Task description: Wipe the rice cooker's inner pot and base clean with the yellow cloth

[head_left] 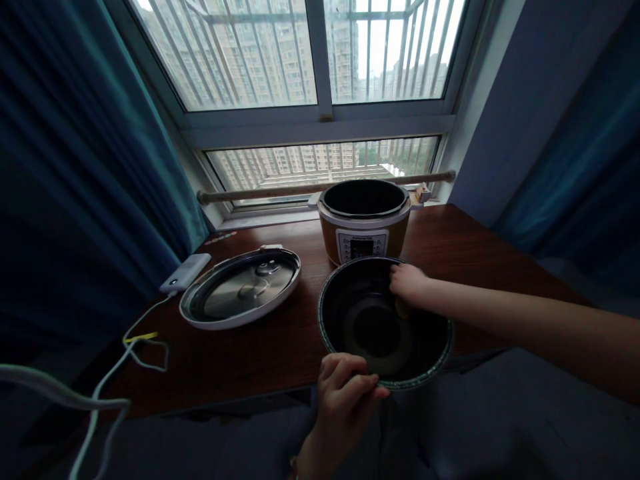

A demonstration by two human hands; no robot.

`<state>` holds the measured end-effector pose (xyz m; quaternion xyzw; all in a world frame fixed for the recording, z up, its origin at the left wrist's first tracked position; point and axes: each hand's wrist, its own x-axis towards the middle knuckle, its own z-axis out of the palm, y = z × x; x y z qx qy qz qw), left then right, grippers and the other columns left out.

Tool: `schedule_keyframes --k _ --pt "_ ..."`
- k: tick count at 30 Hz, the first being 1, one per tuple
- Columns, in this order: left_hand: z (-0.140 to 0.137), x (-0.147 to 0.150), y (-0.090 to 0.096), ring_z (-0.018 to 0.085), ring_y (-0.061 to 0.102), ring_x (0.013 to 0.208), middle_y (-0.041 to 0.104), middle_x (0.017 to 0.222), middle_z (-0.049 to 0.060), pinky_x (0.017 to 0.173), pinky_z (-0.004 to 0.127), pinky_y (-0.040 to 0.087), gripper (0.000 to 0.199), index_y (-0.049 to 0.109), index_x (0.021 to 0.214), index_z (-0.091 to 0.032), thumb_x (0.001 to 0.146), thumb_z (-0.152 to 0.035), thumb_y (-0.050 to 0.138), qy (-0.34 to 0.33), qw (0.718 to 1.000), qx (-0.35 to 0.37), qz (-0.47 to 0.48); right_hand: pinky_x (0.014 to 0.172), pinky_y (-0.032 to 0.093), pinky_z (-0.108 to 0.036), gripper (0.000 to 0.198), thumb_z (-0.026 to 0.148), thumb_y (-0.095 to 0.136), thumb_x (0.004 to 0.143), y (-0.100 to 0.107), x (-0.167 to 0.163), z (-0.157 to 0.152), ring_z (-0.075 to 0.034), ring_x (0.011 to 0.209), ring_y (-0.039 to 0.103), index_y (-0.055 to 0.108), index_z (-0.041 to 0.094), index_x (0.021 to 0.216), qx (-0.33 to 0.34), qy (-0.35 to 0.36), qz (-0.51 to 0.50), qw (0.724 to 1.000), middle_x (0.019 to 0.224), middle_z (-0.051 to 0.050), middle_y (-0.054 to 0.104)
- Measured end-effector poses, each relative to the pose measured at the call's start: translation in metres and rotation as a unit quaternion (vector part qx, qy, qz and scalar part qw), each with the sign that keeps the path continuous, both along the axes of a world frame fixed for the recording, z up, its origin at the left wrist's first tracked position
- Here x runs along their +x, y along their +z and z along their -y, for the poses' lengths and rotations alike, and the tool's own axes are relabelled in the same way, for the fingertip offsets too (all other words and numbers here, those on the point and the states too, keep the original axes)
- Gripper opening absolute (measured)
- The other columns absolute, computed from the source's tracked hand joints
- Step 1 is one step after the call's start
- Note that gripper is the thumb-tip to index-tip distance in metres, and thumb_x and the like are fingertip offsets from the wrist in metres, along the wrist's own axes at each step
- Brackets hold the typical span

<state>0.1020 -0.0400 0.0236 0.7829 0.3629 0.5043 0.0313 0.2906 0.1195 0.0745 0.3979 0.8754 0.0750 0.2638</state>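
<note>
A dark inner pot with a speckled rim is tilted toward me at the table's front edge. My left hand pinches the near rim, thumb and fingers closed on it. Inside the pot, against its far right wall, is my right hand with its fingers curled. A small brownish patch shows below that hand, but I cannot make out whether it is something held or a reflection. Just behind the pot stands an electric pressure cooker, lidless, its dark opening facing up.
The cooker's round lid lies inner side up on the wooden table, left of the pot. Farther left are a white power bank and a white cable with a yellow tie. A barred window and blue curtains surround the table.
</note>
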Motion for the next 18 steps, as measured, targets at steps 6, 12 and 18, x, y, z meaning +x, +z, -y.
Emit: schedule_keyframes --k 6,12,18 --pt "0.001 -0.001 -0.003 0.014 0.052 0.074 0.059 0.075 0.002 0.069 0.028 0.042 0.01 0.061 0.076 -0.019 0.082 -0.026 0.06 -0.012 1.0 -0.023 -0.002 0.085 0.031 -0.035 0.033 0.015 0.032 0.092 0.002 -0.025 -0.027 -0.023 0.112 0.039 0.061 0.018 0.109 0.085 0.225 -0.09 0.966 0.122 -0.011 0.052" --pt "0.002 0.001 0.0 0.014 0.052 0.075 0.059 0.076 0.002 0.069 0.028 0.042 0.011 0.061 0.075 -0.018 0.083 -0.027 0.06 0.002 1.0 -0.009 0.002 0.081 0.034 -0.037 0.029 0.012 0.039 0.088 0.003 -0.012 -0.022 -0.026 0.11 0.042 0.067 0.017 0.094 0.079 0.175 -0.086 0.978 0.115 -0.011 0.057" --pt "0.002 0.001 -0.001 0.014 0.052 0.076 0.059 0.077 0.003 0.069 0.028 0.041 0.011 0.062 0.076 -0.018 0.083 -0.027 0.06 0.001 1.0 -0.008 -0.004 0.081 0.038 -0.045 0.014 0.005 0.061 0.067 -0.014 0.007 0.027 -0.034 0.1 0.053 0.071 0.015 0.07 -0.01 -0.059 -0.049 0.997 0.087 -0.018 0.067"
